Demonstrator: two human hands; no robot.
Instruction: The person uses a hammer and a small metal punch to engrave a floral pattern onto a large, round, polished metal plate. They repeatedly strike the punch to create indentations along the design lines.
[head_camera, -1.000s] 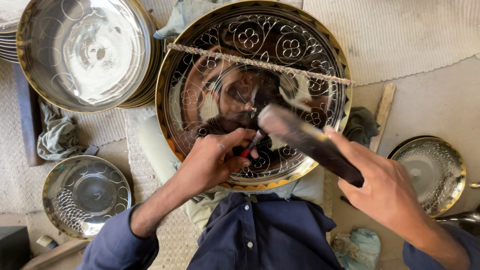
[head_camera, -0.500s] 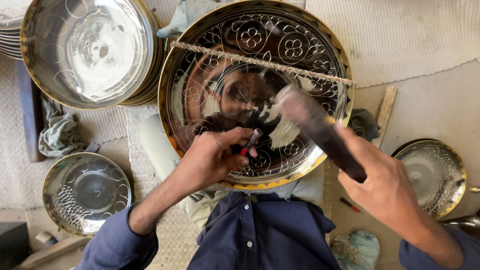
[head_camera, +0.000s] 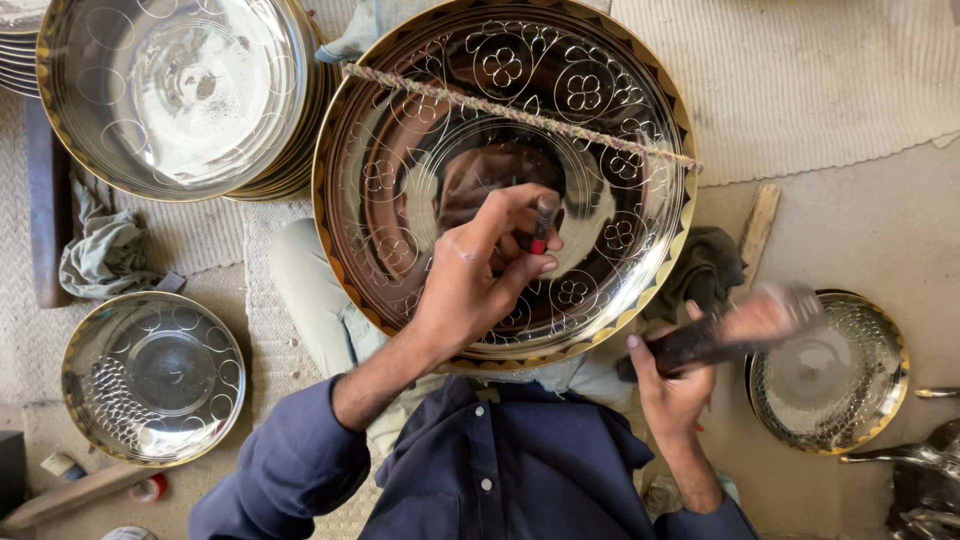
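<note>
We see few packages here: a small pale cylinder with a blue band (head_camera: 62, 465) lies on the floor at lower left beside a wooden stick (head_camera: 75, 494), and a little red-and-white container (head_camera: 150, 488) sits just by it (any label is too small to read).

The large engraved metal tray (head_camera: 505, 180) rests tilted over the person's lap, gold-rimmed, with flower patterns cut into its shiny face and a braided cord (head_camera: 520, 115) stretched across its upper part. Our left hand (head_camera: 480, 275) lies on the tray's lower middle, fingers pinched together on a short chisel (head_camera: 541, 222) with a red band, its tip set against the metal near the centre.

Our right hand (head_camera: 672, 385) is off the tray, just past its lower right rim, fingers wrapped tight on the dark handle of a hammer (head_camera: 735, 325), whose head is blurred, above the floor.

A stack of similar trays (head_camera: 180, 95) stands at upper left, a smaller tray (head_camera: 152, 378) at lower left, another small tray (head_camera: 830, 372) at right.
</note>
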